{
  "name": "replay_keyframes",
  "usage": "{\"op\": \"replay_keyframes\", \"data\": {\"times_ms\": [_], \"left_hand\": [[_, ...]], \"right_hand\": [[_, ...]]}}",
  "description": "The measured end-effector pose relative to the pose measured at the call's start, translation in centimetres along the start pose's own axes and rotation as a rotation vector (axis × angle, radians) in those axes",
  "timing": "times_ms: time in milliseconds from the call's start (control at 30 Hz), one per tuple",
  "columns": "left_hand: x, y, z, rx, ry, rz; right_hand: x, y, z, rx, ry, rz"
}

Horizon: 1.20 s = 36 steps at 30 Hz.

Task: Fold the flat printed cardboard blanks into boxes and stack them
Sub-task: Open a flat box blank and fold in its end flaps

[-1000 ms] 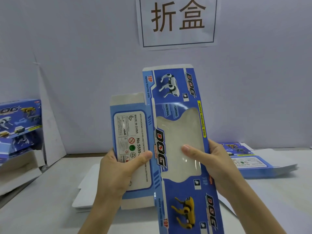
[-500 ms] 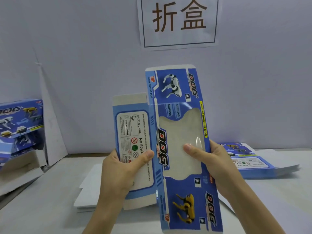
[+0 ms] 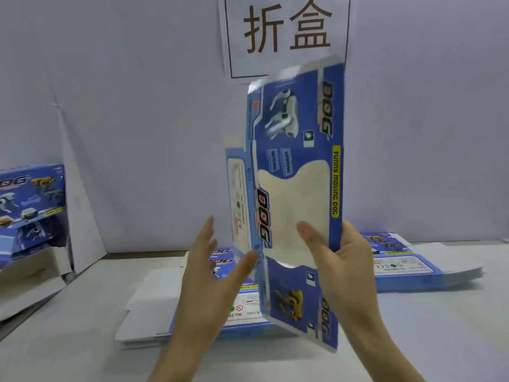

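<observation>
The right hand [image 3: 347,266] grips a printed blank [image 3: 303,155] by its right edge, thumb [image 3: 308,232] laid across the front of the clear window [image 3: 292,216] and the fingers hidden behind the card. The left hand [image 3: 209,274] is spread beside it with straight fingers and holds nothing; its thumb lies close to the lower corner of the side panel [image 3: 238,194], though blur hides whether they touch. The blank is held in the air above the table [image 3: 68,340], its long axis close to upright and leaning a little to the right at the top, its blue printed face towards the camera. A white dog is printed at the upper end, a yellow one at the lower end, and the lettering runs along the length. The narrow side panel on the left is swung back and seen nearly edge-on. Below the hands a stack [image 3: 154,312] of flat blanks lies on the table, with a second pile [image 3: 427,268] to the right. Folded boxes [image 3: 30,202] stand at the far left. A sign [image 3: 286,28] hangs on the wall [image 3: 137,106] behind.
</observation>
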<state>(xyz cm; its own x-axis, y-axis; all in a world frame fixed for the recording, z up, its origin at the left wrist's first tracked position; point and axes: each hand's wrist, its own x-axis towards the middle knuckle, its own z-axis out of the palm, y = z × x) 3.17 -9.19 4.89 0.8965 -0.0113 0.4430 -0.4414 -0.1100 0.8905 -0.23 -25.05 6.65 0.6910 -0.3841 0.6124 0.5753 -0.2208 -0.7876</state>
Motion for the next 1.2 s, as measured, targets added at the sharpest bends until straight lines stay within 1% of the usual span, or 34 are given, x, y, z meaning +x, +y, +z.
{"op": "replay_keyframes", "data": {"times_ms": [33, 67, 133, 167, 200, 233, 300, 333, 400, 433, 500, 567, 600, 667, 767, 833, 900, 1000, 1067, 1100, 1200], "left_hand": [[-0.4, 0.2, 0.2, -0.026, -0.079, 0.066], [-0.7, 0.4, 0.4, -0.057, -0.183, 0.12], [-1.1, 0.7, 0.7, -0.126, -0.338, 0.169], [-1.1, 0.8, 0.7, -0.199, -0.363, 0.153], [-1.1, 0.8, 0.8, -0.292, -0.349, 0.11], [-1.1, 0.7, 0.8, -0.377, -0.295, 0.053], [-0.6, 0.5, 0.7, -0.461, -0.092, -0.045], [-0.1, 0.2, 0.5, -0.462, -0.001, -0.092], [0.8, -0.4, -0.5, -0.45, 0.055, -0.163], [1.2, -0.6, -1.1, -0.432, 0.059, -0.179], [1.7, -0.7, -2.1, -0.392, 0.06, -0.186], [1.9, -0.7, -2.9, -0.401, -0.016, -0.177], [1.9, -0.7, -3.2, -0.419, -0.072, -0.176], [1.9, -0.8, -3.8, -0.465, -0.153, -0.176], [1.7, -0.4, -4.0, -0.437, -0.189, -0.139], [1.8, -0.1, -3.6, -0.371, -0.156, -0.102], [1.8, -0.1, -3.1, -0.302, -0.119, -0.057], [1.5, 0.1, -2.3, -0.269, -0.186, -0.008], [1.4, -0.2, -2.4, -0.274, -0.195, 0.029], [1.4, -0.1, -2.6, -0.273, -0.219, 0.048], [0.9, -0.1, -3.2, -0.228, -0.317, 0.142]], "right_hand": [[-0.2, 0.0, 0.4, -0.051, 0.005, -0.032], [-0.5, 0.1, 0.7, -0.081, -0.033, -0.063], [-1.1, 0.2, 1.2, -0.171, -0.184, -0.159], [-1.4, 0.2, 1.4, -0.256, -0.271, -0.223], [-1.7, 0.2, 1.6, -0.341, -0.36, -0.281], [-1.9, 0.2, 1.7, -0.415, -0.443, -0.33], [-1.9, 0.3, 1.6, -0.481, -0.563, -0.386], [-1.8, 0.3, 1.4, -0.472, -0.596, -0.366], [-1.3, 0.3, 0.9, -0.42, -0.586, -0.271], [-0.9, 0.4, 0.6, -0.417, -0.535, -0.237], [-0.2, 0.8, 0.0, -0.464, -0.369, -0.227], [0.3, 1.0, -0.6, -0.419, -0.262, -0.184], [0.5, 1.0, -0.9, -0.323, -0.252, -0.133], [0.8, 1.0, -1.6, -0.1, -0.272, 0.009], [1.5, 0.9, -2.4, 0.105, -0.343, 0.152], [1.6, 0.7, -2.5, 0.14, -0.38, 0.157], [1.5, 0.9, -2.5, 0.08, -0.389, 0.123], [1.1, 1.0, -1.9, 0.057, -0.421, 0.063], [1.0, 1.1, -1.6, 0.04, -0.453, 0.019], [1.0, 0.9, -1.5, 0.068, -0.461, 0.031], [1.4, 0.4, -1.8, 0.251, -0.455, 0.145]]}}
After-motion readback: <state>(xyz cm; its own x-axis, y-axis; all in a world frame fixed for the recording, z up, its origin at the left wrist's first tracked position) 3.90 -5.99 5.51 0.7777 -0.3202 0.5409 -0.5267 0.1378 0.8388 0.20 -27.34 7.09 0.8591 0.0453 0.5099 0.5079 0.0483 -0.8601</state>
